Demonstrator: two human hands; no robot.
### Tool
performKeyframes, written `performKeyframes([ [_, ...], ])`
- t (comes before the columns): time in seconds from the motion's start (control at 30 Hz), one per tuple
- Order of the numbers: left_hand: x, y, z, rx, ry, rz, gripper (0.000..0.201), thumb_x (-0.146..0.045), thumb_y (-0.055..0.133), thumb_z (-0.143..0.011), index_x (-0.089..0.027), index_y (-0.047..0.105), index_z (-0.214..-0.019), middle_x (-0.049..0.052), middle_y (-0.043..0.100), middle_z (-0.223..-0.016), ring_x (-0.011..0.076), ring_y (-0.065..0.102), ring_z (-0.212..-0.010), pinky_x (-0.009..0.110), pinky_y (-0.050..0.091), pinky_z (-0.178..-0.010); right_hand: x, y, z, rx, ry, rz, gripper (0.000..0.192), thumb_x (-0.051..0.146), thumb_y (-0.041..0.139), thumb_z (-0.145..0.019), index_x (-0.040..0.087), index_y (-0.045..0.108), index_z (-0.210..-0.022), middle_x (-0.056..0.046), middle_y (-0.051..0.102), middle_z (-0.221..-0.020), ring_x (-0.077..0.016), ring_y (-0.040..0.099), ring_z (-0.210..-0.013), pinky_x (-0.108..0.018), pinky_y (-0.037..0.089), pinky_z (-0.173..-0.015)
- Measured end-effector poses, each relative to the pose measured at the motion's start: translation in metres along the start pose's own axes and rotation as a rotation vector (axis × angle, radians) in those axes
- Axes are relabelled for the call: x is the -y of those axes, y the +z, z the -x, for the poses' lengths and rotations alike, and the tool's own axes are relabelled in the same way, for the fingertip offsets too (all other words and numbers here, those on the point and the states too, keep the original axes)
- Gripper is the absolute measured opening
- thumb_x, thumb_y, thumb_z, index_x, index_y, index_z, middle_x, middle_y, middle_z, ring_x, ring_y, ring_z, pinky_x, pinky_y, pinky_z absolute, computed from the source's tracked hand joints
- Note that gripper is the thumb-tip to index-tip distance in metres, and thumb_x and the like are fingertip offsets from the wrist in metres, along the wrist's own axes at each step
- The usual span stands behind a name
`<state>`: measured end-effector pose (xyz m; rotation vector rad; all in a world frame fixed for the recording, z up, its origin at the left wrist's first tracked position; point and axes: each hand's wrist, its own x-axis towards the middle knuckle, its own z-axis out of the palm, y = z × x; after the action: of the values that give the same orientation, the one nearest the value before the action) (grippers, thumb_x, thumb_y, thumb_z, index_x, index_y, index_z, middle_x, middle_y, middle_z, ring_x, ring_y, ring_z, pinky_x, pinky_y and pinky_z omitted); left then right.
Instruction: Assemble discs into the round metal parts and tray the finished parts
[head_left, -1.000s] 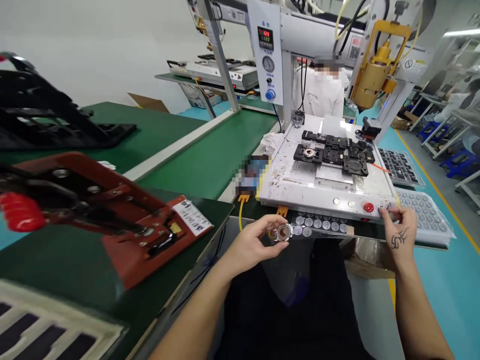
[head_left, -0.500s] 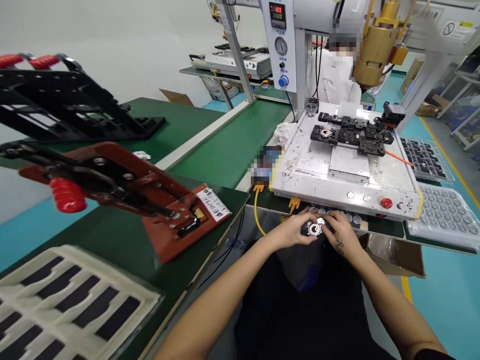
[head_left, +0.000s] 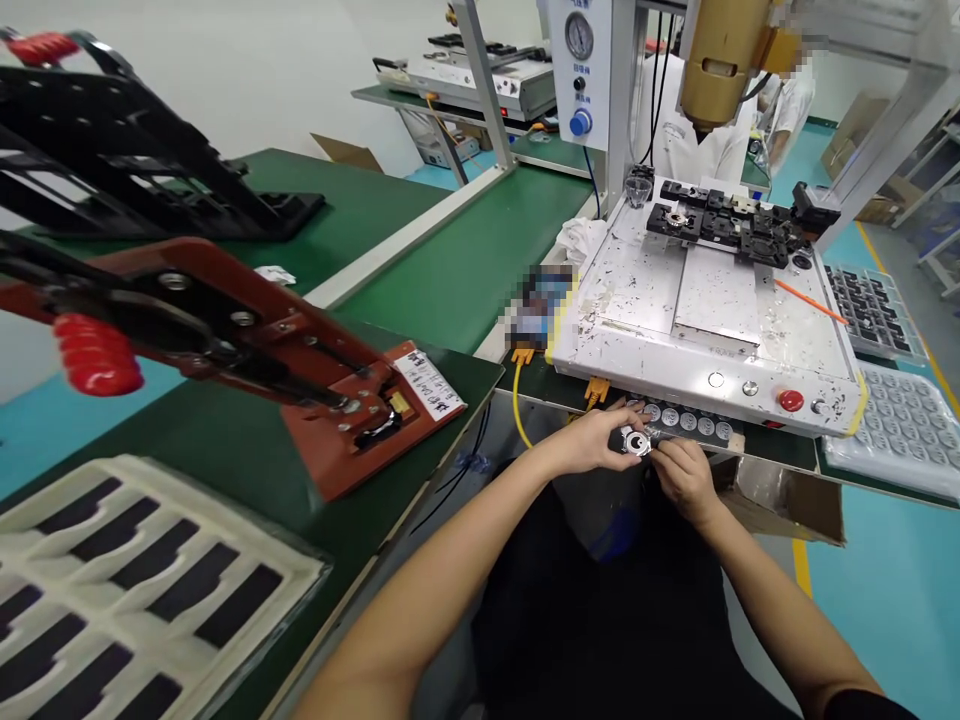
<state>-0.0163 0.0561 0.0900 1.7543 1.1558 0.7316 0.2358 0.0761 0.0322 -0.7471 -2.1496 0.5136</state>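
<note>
My left hand (head_left: 596, 440) is closed on a small black watch-like part (head_left: 636, 442) with a round silver-and-white face turned up. Thumb and fingers grip it from its left side. My right hand (head_left: 682, 475) is at the right edge of the part, its fingertips pinched together. Whatever is between those fingertips is too small to make out. Just beyond both hands, a dark strip with a row of round whitish discs (head_left: 688, 422) lies along the bench edge, partly covered by my left fingers.
A white machine base (head_left: 637, 335) carries a black fixture (head_left: 720, 225) under a gold dispensing head (head_left: 720, 75). A red lever press (head_left: 345, 400) stands at left, near a cream tray (head_left: 307, 580). Trays of discs (head_left: 900, 430) and black parts (head_left: 874, 310) lie at right.
My right hand has turned and drawn its fingers into a pinch at the part's right edge, uncovering more discs. My left hand keeps its hold. The view has shifted slightly.
</note>
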Motion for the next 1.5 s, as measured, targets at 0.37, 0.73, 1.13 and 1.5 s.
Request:
performKeyframes([
  [0.37, -0.034, 0.030, 0.020, -0.246, 0.167, -0.133, 0.035, -0.019, 0.080, -0.085, -0.020, 0.067, -0.117, 0.016, 0.071, -0.144, 0.0338, 0.062, -0.142, 0.055, 0.043, -0.124, 0.049, -0.072, -0.010, -0.089, 0.530, -0.269, 0.021, 0.041, 0.067, -0.106, 0.022, 0.072, -0.110, 0.001, 0.069, -0.074, -0.0153, 0.065, -0.059, -0.028, 0.055, -0.056],
  [0.73, -0.077, 0.042, 0.068, -0.419, -0.195, 0.937, 0.053, -0.023, 0.093, -0.079, -0.016, 0.068, -0.124, 0.009, 0.080, -0.114, 0.0230, 0.082, -0.101, 0.036, 0.064, -0.099, 0.088, -0.069, -0.040, 0.063, 0.808, -0.841, 0.029, 0.044, 0.087, -0.091, 0.021, 0.071, -0.094, 0.004, 0.063, -0.062, -0.0122, 0.059, -0.052, -0.027, 0.051, -0.054],
  [1.13, -0.098, 0.046, 0.083, -0.466, -0.180, 1.146, 0.047, -0.031, 0.085, -0.095, -0.016, 0.072, -0.138, 0.017, 0.079, -0.133, 0.0337, 0.076, -0.123, 0.052, 0.061, -0.112, 0.092, -0.074, -0.041, 0.220, 0.821, -0.986, 0.025, 0.043, 0.078, -0.100, 0.023, 0.065, -0.093, 0.005, 0.060, -0.064, -0.0124, 0.056, -0.055, -0.027, 0.047, -0.054],
  [1.5, -0.099, 0.049, 0.090, -0.446, -0.161, 1.117, 0.047, -0.037, 0.081, -0.098, -0.018, 0.073, -0.140, 0.015, 0.080, -0.131, 0.0350, 0.073, -0.128, 0.056, 0.057, -0.116, 0.095, -0.077, -0.038, 0.282, 0.819, -0.952, 0.028, 0.045, 0.074, -0.103, 0.023, 0.061, -0.092, 0.006, 0.052, -0.062, -0.0105, 0.042, -0.053, -0.028, 0.030, -0.052],
])
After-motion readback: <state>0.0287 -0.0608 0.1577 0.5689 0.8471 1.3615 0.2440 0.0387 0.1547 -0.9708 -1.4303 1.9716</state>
